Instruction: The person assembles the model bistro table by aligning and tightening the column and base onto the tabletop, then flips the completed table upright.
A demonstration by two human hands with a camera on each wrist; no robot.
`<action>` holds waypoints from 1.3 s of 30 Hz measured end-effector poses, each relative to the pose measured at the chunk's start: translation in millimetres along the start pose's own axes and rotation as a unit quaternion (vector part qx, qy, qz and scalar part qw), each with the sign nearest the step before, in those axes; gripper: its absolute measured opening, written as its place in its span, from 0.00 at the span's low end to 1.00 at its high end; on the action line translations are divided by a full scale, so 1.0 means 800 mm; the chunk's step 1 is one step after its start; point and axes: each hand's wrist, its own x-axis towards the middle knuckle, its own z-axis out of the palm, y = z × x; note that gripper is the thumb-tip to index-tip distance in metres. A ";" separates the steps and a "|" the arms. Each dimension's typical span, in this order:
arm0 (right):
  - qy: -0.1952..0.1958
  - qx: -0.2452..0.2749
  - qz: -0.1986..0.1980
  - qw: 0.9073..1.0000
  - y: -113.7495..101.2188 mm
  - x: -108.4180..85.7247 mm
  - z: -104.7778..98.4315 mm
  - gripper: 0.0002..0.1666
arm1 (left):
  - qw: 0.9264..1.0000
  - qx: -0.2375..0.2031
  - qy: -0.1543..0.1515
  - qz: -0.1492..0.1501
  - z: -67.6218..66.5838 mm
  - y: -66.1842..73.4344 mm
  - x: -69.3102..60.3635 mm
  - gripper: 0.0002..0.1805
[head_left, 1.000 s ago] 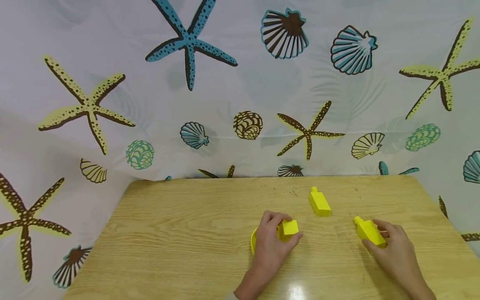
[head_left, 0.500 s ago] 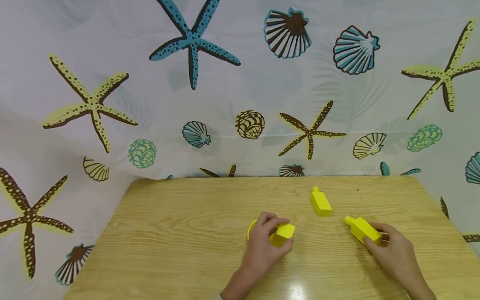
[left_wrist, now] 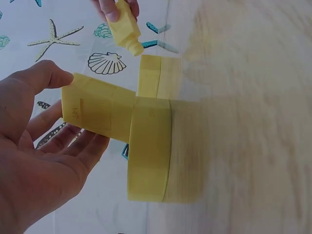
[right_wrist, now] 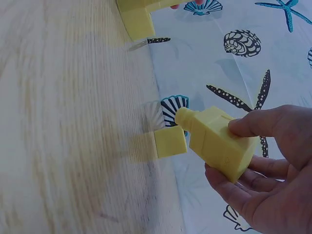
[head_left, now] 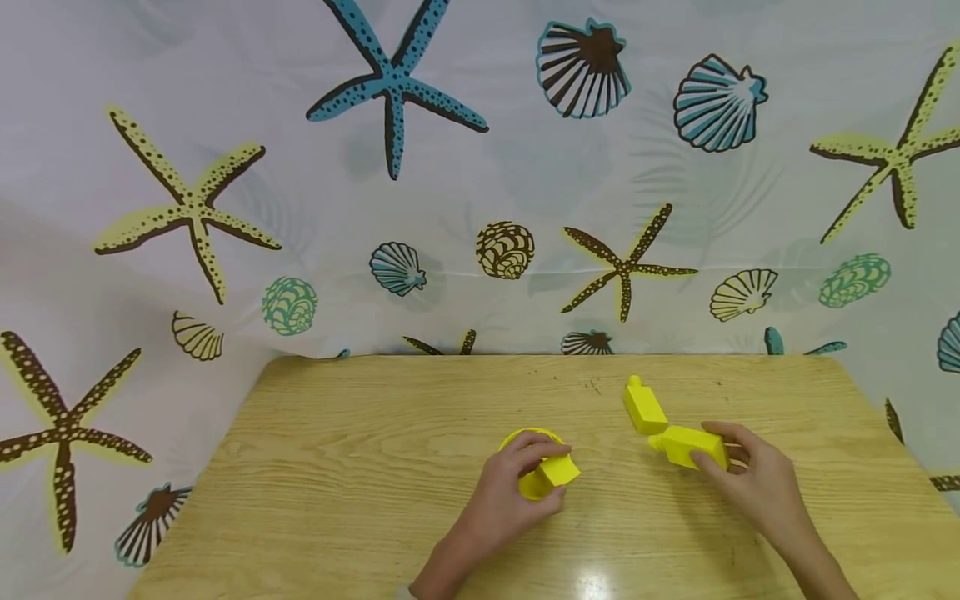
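Observation:
My left hand grips a yellow block-shaped bottle between thumb and fingers. It tilts with its flat end up, its lower end down in a round yellow dish on the table; that end is hidden behind the dish's wall. My right hand pinches a second yellow bottle by its base end, raised above the table, with the narrow neck pointing left. A third yellow bottle lies on the table just beyond that neck, untouched by either hand.
All this stands on a wood-grain table. A pale cloth printed with starfish and shells hangs behind its back edge. Table surface stretches to the left of the dish.
The right hand has moved left with its bottle, close to the lying one, turning the neck leftward. The left hand has shifted slightly left and tilted its bottle, showing more of the dish.

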 end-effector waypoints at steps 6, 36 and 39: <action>0.009 0.030 -0.011 0.999 -0.014 0.004 0.009 0.28 | 0.999 -0.028 -0.028 0.013 -0.011 -0.002 -0.002 0.24; 0.061 0.168 -0.037 0.983 -0.050 0.024 0.050 0.29 | 0.999 -0.007 0.011 -0.051 -0.034 0.005 -0.006 0.18; 0.047 0.192 -0.047 0.979 -0.050 0.023 0.053 0.28 | 0.998 -0.026 0.006 -0.060 -0.041 0.002 -0.007 0.20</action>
